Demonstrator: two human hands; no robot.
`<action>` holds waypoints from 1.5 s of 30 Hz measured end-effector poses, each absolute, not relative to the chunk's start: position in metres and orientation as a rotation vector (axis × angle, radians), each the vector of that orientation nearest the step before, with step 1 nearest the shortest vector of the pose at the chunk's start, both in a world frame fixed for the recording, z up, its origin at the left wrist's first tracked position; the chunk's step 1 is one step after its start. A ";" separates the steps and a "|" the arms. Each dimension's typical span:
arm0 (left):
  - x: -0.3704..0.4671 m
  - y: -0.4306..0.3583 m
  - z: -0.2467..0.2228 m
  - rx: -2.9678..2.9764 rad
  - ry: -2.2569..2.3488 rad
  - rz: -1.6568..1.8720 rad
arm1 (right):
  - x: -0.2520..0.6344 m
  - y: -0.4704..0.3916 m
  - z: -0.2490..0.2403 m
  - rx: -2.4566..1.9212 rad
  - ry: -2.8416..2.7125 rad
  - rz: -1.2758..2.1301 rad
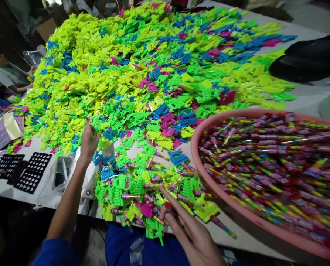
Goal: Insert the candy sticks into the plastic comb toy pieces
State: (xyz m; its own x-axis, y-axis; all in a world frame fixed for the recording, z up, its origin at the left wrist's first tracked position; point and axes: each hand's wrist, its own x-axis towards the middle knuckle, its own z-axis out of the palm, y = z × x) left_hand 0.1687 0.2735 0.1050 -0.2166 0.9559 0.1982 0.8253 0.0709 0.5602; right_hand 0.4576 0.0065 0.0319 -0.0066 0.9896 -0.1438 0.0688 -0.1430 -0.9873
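My left hand (pixel 89 142) is closed in a fist at the near edge of a big heap of small plastic pieces (pixel 104 77) in yellow, green, blue and pink. Whatever its fingers hold, if anything, is hidden. Over a smaller pile at the table's front edge, my right hand (pixel 191 231) has its index finger stretched out and its thumb apart. That pile mixes comb-like green pieces (pixel 137 186) with candy-filled tubes (pixel 131 197). Beneath the fingertips lie several tubes; I see none clearly gripped. Just below my left hand are blue pieces (pixel 107 173).
A pink tub (pixel 199 147) full of similar tubes stands at the right. Black perforated trays (pixel 33 171), a clear plastic bag (pixel 63 168) and a white device (pixel 87 192) lie at the left. Another person (pixel 11 74) sits far left. A black object (pixel 309 57) rests at upper right.
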 end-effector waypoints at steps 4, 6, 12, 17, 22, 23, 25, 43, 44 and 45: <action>0.197 0.203 0.129 1.589 1.921 1.176 | 0.450 0.010 0.049 -1.379 -1.000 1.355; 0.223 0.151 0.133 1.299 1.633 1.288 | 0.445 0.016 0.064 -1.356 -1.001 1.346; 0.277 0.056 0.131 0.775 1.319 1.249 | 0.448 0.032 0.099 -1.284 -1.222 1.130; 0.281 0.053 0.126 0.854 1.327 1.199 | 0.451 0.026 0.104 -1.378 -1.184 1.112; 0.281 0.051 0.122 0.812 1.278 1.165 | 0.453 0.029 0.107 -1.309 -1.147 1.111; 0.281 0.050 0.122 0.784 1.262 1.142 | 0.454 0.031 0.107 -1.276 -1.145 1.164; 0.281 0.051 0.121 0.748 1.246 1.113 | 0.457 0.034 0.106 -1.238 -1.106 1.286; 0.290 0.045 0.133 1.168 1.493 1.393 | 0.448 0.033 0.116 -1.310 -1.726 0.388; 0.291 0.044 0.134 1.168 1.504 1.399 | 0.445 0.032 0.116 -1.309 -1.731 0.333; 0.291 0.044 0.135 1.167 1.517 1.407 | 0.442 0.031 0.115 -1.304 -1.736 0.282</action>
